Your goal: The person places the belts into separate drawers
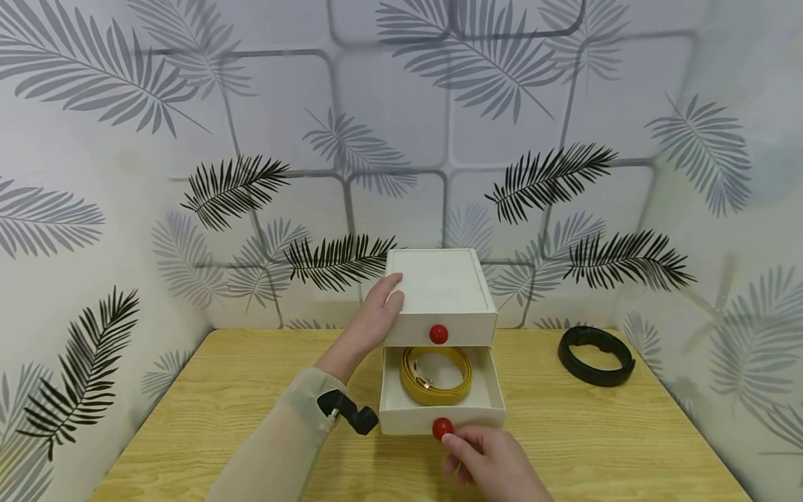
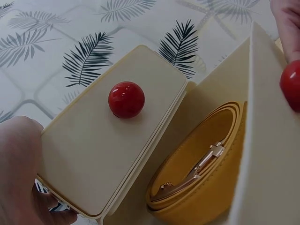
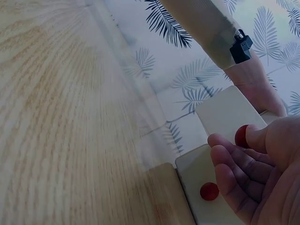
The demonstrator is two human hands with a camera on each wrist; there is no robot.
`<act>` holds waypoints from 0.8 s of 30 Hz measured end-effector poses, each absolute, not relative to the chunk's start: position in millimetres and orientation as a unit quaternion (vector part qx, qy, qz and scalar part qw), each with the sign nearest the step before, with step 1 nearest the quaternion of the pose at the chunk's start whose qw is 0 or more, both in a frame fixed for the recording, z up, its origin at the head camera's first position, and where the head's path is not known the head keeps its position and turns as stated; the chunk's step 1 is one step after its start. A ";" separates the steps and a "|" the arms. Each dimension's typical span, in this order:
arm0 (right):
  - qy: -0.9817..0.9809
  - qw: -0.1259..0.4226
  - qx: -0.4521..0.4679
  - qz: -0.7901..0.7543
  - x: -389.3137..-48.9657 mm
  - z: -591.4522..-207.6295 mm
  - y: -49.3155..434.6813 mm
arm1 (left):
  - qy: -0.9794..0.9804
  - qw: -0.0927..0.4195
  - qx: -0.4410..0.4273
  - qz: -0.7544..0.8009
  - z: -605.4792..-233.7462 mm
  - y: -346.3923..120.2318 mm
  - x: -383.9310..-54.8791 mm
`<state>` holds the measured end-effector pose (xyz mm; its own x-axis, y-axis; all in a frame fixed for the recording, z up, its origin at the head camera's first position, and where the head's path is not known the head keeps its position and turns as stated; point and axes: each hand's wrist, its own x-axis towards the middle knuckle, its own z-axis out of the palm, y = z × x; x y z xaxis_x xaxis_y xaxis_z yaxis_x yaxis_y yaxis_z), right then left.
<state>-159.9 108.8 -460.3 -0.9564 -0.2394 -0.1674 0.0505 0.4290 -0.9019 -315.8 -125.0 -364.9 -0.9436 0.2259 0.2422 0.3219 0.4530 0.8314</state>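
A small white drawer box (image 1: 442,282) stands on the wooden table with one drawer pulled out toward me. Coiled in that open drawer (image 1: 392,418) is a yellow belt (image 1: 463,390) with a metal buckle. My left hand (image 1: 376,314) holds the box's top left corner, thumb and fingers spread over its top and side. My right hand (image 1: 498,460) pinches the open drawer's red knob (image 3: 241,136) at the thumb tip. Above, the top drawer is closed, with its own red knob (image 1: 438,334). The right wrist view also shows a lower, shaded front with another red knob (image 3: 209,191).
A coiled black belt (image 1: 596,373) lies on the table (image 1: 602,446) to the right of the box. Leaf-patterned walls close off the back and both sides. A small black device (image 1: 351,411) is strapped to my left wrist.
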 end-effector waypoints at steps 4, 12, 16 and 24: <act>0.832 0.137 -0.054 -0.535 -165.5 -457.6 107.7 | -0.851 0.049 -0.165 -0.497 -365.1 -125.7 -316.5; 0.837 0.107 -0.071 -0.532 -172.0 -453.5 106.9 | -0.851 0.049 -0.166 -0.496 -365.7 -125.4 -318.8; 0.842 0.090 -0.076 -0.526 -174.8 -452.6 105.2 | -0.851 0.049 -0.166 -0.496 -365.4 -125.5 -318.2; 0.843 0.074 -0.070 -0.528 -183.2 -454.2 101.8 | -0.852 0.048 -0.165 -0.495 -365.0 -125.6 -317.7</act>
<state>-183.2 101.8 -454.2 -0.9793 -0.1955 -0.0517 -0.0389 0.4330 -0.9005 -317.7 -125.6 -365.0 -0.9407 0.2342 0.2455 0.3293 0.4562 0.8267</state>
